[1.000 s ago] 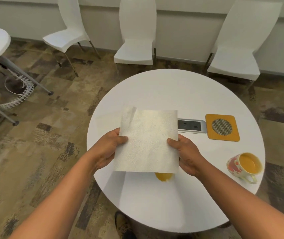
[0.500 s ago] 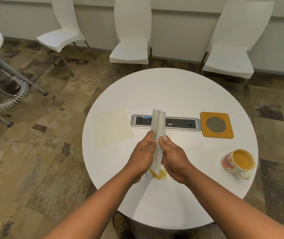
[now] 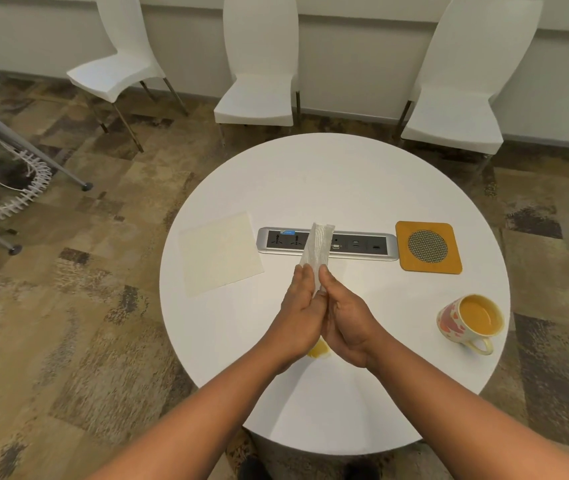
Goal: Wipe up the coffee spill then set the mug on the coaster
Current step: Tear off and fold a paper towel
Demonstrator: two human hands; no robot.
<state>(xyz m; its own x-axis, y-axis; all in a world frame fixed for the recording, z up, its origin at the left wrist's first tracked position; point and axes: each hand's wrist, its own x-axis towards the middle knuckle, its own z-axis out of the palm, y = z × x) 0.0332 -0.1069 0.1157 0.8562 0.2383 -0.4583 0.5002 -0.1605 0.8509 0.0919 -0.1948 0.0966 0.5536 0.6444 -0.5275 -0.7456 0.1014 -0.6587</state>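
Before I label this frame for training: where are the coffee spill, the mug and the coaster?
coffee spill [image 3: 318, 350]: head view, on the yellow patch showing under the hands.
mug [image 3: 449, 319]: head view, on its patterned outer wall.
coaster [image 3: 427, 246]: head view, on its round mesh centre.

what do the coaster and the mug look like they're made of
The coaster looks like cork or felt: matte, mustard-orange, with a round metallic-looking mesh inset at its centre. The mug looks like glazed ceramic: glossy, with a thick rim, pink blotches outside and a pale yellow handle. Neither can be confirmed by sight.
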